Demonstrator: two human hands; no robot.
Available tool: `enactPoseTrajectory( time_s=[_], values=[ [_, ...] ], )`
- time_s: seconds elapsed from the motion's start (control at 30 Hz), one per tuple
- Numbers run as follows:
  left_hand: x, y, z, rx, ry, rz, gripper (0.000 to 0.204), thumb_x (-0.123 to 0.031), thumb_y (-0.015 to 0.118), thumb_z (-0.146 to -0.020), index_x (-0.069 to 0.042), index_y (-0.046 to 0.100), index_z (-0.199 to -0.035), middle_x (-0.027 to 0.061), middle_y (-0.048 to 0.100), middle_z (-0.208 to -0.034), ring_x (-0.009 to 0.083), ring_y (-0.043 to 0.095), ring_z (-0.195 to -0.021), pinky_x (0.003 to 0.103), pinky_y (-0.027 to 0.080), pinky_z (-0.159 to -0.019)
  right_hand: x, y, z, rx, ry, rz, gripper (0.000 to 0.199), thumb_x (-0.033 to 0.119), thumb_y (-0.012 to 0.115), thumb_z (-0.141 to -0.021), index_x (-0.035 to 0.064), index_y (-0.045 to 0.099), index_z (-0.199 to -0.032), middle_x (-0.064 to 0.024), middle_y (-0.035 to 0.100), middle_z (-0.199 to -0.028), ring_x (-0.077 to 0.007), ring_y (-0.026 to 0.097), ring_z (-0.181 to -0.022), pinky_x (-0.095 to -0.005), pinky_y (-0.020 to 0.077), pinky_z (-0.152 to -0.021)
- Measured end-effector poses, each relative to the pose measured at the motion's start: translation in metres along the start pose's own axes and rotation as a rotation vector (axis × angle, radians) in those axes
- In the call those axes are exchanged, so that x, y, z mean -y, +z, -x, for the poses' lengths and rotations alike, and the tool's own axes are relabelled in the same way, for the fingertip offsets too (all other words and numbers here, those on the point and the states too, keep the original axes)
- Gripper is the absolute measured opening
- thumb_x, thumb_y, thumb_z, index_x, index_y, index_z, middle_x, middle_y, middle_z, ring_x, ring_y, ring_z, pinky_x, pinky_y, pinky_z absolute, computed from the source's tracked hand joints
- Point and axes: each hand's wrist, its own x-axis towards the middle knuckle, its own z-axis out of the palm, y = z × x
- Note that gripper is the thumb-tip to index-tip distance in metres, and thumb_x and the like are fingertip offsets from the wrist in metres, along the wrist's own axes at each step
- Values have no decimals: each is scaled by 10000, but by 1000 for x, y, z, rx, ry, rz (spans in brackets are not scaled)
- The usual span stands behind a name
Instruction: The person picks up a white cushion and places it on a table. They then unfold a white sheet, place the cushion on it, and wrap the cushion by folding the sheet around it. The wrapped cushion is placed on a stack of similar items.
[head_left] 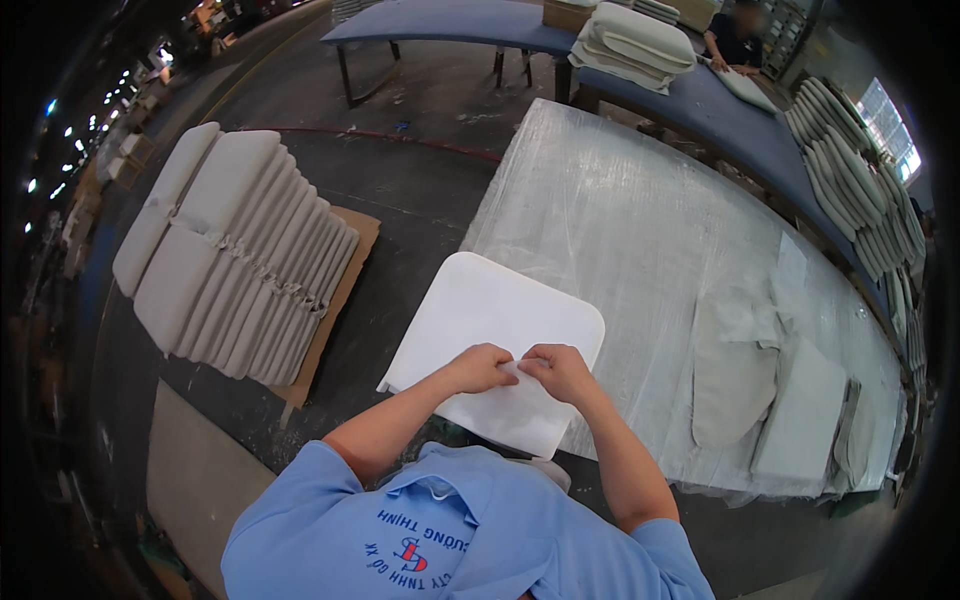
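pad (480, 330) overhangs the surface's (620, 220) near left corner, within close reach | left hand (480, 368) and right hand (560, 372) pinch shut on its near edge, fingers together for fine work | cushions (240, 250) stacked on floor

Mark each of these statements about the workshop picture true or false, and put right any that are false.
1. Both hands, the left hand and the right hand, grip the near part of a white foam pad. True.
2. The white foam pad lies flat in the middle of the plastic-covered table. False: it is held up at the table's near left corner, partly over the floor.
3. A row of grey cushions stands on cardboard on the floor to the person's left. True.
4. The plastic-covered table bears nothing at all. False: a limp fabric cover and a flat pad lie at its right end.
5. Another person works at the blue table behind. True.
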Motion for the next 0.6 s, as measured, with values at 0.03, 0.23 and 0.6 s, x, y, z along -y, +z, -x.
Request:
enactPoseTrajectory(
  time_s=[0.03,0.23,0.6],
  values=[
    [0,-2,-4,-8,23,42,255,-257,735,-919,-6,734,-968,107,686,-782,167,612,-724,361,494,-691,-7,0,-4,98,183,-104,483,267,790,-865,46,654,-1272,-166,671,-1267,-290,633,-1197,-406,499,-995],
    [7,-3,-17,66,25,52,264,-268,732,-920,-12,760,-977,107,702,-784,175,618,-714,364,505,-697,-19,28,-1,-320,-296,213,285,291,685,-957,76,723,-1141,-194,747,-979,-364,710,-951,-446,549,-845],
    [33,13,-27,-99,-22,77,259,-264,706,-935,-23,784,-987,127,739,-810,208,667,-723,377,532,-704,-15,54,-19,-158,98,172,164,201,631,-979,51,637,-1047,-201,736,-933,-403,701,-890,-507,532,-789]
  ],
)
